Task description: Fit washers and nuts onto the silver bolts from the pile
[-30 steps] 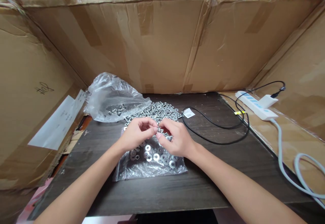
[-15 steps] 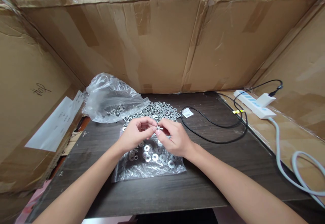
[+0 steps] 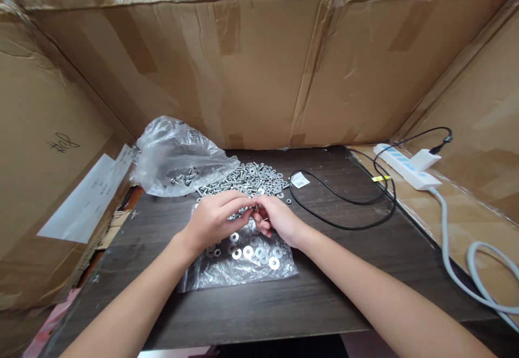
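My left hand and my right hand meet above the near end of the hardware pile. Between their pinched fingertips is a small metal bolt, mostly covered by the fingers. The right hand's lower fingers curl beneath it. Under both hands lies a clear plastic bag, with several flat washers spread on it. Just beyond the fingers spreads a heap of bolts, nuts and washers.
A crumpled clear bag with some bolts inside stands at the back left. A black cable loops on the dark table at right, near a white power strip. Cardboard walls enclose the back and sides.
Both hands have rolled over and drawn closer together, so the bolt that showed between the fingertips is now mostly hidden. The right hand's lower fingers have come into sight underneath.
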Demonstrator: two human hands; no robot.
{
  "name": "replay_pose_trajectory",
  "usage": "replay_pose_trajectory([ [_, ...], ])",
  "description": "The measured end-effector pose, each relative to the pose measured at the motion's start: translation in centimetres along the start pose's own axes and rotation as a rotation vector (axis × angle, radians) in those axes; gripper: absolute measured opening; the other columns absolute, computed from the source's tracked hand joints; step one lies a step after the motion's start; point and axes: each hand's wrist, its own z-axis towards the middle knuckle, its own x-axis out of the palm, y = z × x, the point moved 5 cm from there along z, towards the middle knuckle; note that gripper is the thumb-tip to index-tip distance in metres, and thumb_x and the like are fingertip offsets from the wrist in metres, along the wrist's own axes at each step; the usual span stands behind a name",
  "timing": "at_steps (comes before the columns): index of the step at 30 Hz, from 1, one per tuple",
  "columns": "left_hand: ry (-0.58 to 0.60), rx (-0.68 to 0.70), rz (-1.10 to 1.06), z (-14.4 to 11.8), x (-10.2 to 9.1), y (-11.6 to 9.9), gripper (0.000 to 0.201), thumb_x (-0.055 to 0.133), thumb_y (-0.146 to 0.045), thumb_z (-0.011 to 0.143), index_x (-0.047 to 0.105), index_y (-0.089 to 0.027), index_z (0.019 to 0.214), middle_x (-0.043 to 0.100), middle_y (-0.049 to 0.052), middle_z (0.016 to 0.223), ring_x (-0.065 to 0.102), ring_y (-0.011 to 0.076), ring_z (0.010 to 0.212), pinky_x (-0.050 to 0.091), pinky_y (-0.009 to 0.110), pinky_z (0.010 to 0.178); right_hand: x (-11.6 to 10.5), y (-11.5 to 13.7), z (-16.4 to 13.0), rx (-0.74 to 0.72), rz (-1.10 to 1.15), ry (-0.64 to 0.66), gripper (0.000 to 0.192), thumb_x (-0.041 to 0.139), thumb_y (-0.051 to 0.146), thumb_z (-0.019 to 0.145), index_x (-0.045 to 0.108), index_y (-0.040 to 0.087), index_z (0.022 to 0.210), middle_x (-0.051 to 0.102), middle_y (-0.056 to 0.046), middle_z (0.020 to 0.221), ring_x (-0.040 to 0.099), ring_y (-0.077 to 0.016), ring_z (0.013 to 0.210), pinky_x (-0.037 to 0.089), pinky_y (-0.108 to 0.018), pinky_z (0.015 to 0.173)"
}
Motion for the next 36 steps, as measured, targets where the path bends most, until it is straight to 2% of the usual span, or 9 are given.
replay_pose_trajectory([
  [11,0.041,-0.032,-0.021,0.1,0.0,0.0,0.014,0.058,-0.009,0.087,0.066,-0.015,0.096,0.072,0.004,0.088,0.065,0.0102,0.069,0.053,0.019,0.059,0.0,-0.1,-0.1,-0.021,-0.059,-0.003,0.047,0.037,0.042,0.096,0.046,0.019,0.056,0.035,0.006,0.043,0.035,-0.0080,0.037,0.028,-0.021,0.038],
  [13,0.036,-0.078,-0.059,0.1,0.1,0.1,0.013,0.059,-0.010,0.086,0.066,-0.016,0.094,0.071,0.003,0.085,0.063,0.0097,0.066,0.052,0.020,0.059,0.0,-0.1,0.0,-0.026,-0.095,-0.005,0.047,0.036,0.044,0.097,0.046,0.020,0.058,0.035,0.005,0.044,0.035,-0.0085,0.038,0.028,-0.022,0.039],
  [16,0.005,-0.345,-0.229,-0.1,0.3,1.0,0.008,0.062,-0.015,0.084,0.066,-0.017,0.091,0.068,0.001,0.079,0.057,0.0085,0.059,0.050,0.021,0.059,-0.3,0.5,-0.2,-0.153,-0.210,-0.071,0.044,0.034,0.045,0.097,0.046,0.020,0.064,0.041,0.004,0.052,0.039,-0.0098,0.045,0.031,-0.024,0.044],
  [18,0.006,-0.619,-0.434,-0.6,0.8,2.1,0.009,0.064,-0.021,0.082,0.066,-0.016,0.088,0.066,0.000,0.076,0.056,0.0085,0.058,0.049,0.021,0.056,-0.5,1.6,-0.8,-0.336,-0.390,-0.153,0.037,0.036,0.042,0.097,0.046,0.020,0.068,0.046,0.003,0.060,0.043,-0.0110,0.054,0.034,-0.025,0.051],
  [21,0.095,-0.965,-0.835,-1.4,2.2,3.0,0.018,0.067,-0.033,0.078,0.064,-0.016,0.084,0.056,-0.002,0.064,0.048,0.0081,0.051,0.043,0.018,0.045,-0.2,3.0,-2.1,-0.602,-0.740,-0.228,0.023,0.044,0.035,0.094,0.049,0.020,0.077,0.052,0.001,0.070,0.046,-0.0127,0.063,0.035,-0.027,0.059],
  [25,0.208,-1.201,-1.221,-1.8,3.0,2.8,0.027,0.072,-0.038,0.072,0.060,-0.015,0.076,0.035,-0.007,0.053,0.031,0.0050,0.046,0.029,0.014,0.039,0.4,3.8,-3.2,-0.810,-1.004,-0.275,0.015,0.047,0.032,0.089,0.053,0.018,0.085,0.058,-0.003,0.080,0.051,-0.0155,0.070,0.037,-0.029,0.062],
  [28,0.275,-1.259,-1.328,-1.8,3.1,2.3,0.029,0.074,-0.037,0.067,0.057,-0.014,0.072,0.034,-0.007,0.056,0.026,0.0042,0.049,0.023,0.012,0.039,0.6,3.9,-3.4,-0.921,-1.104,-0.303,0.016,0.047,0.032,0.088,0.055,0.017,0.086,0.060,-0.005,0.080,0.054,-0.0173,0.072,0.038,-0.030,0.060],
  [32,0.312,-1.245,-1.356,-1.9,3.3,2.0,0.029,0.073,-0.036,0.069,0.053,-0.014,0.068,0.032,-0.007,0.055,0.024,0.0038,0.049,0.021,0.013,0.041,0.7,4.0,-3.5,-1.028,-1.184,-0.327,0.016,0.047,0.030,0.086,0.056,0.018,0.083,0.060,-0.005,0.075,0.052,-0.0176,0.069,0.036,-0.030,0.058],
  [36,0.260,-1.144,-1.286,-1.8,3.5,2.2,0.025,0.068,-0.038,0.076,0.055,-0.016,0.074,0.033,-0.007,0.054,0.024,0.0043,0.045,0.020,0.015,0.040,0.6,4.1,-3.5,-0.921,-1.139,-0.305,0.016,0.046,0.031,0.088,0.055,0.019,0.080,0.057,-0.005,0.075,0.050,-0.0178,0.071,0.035,-0.031,0.061],
])
